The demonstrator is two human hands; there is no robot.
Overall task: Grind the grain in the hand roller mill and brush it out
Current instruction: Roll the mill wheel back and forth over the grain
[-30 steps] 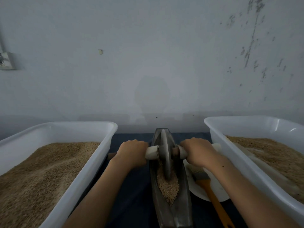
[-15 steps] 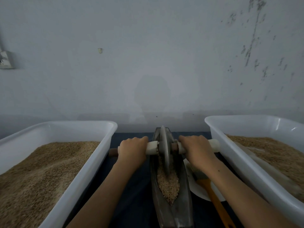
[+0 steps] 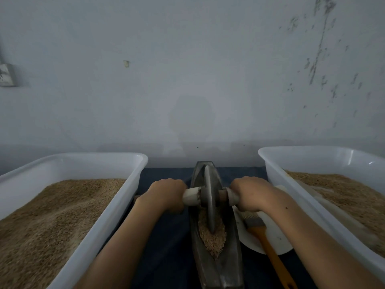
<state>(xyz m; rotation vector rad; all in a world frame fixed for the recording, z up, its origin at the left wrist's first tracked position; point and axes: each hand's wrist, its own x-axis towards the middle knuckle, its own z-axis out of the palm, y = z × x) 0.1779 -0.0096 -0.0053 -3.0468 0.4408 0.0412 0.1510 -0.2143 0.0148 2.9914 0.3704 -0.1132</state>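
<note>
A boat-shaped metal mill trough (image 3: pixel 231 265) lies lengthwise in front of me on the dark cloth. Its grey roller wheel (image 3: pixel 209 197) stands upright in the groove, over a heap of grain (image 3: pixel 212 236). The axle (image 3: pixel 192 196) sticks out to both sides. My left hand (image 3: pixel 164 195) grips the left handle and my right hand (image 3: pixel 250 192) grips the right one, fingers curled over. A brush (image 3: pixel 265 240) with an orange handle lies on a white plate (image 3: pixel 277 238) just right of the trough, under my right forearm.
A white plastic tub (image 3: pixel 116 207) full of grain stands at the left. A second white tub (image 3: pixel 291 184) with grain stands at the right. Between them lies a narrow strip of dark blue cloth (image 3: pixel 166 247). A grey wall rises close behind.
The wheel rolled away from me along the trough half a second ago, then came back toward me. Both hands stayed on the handles throughout.
</note>
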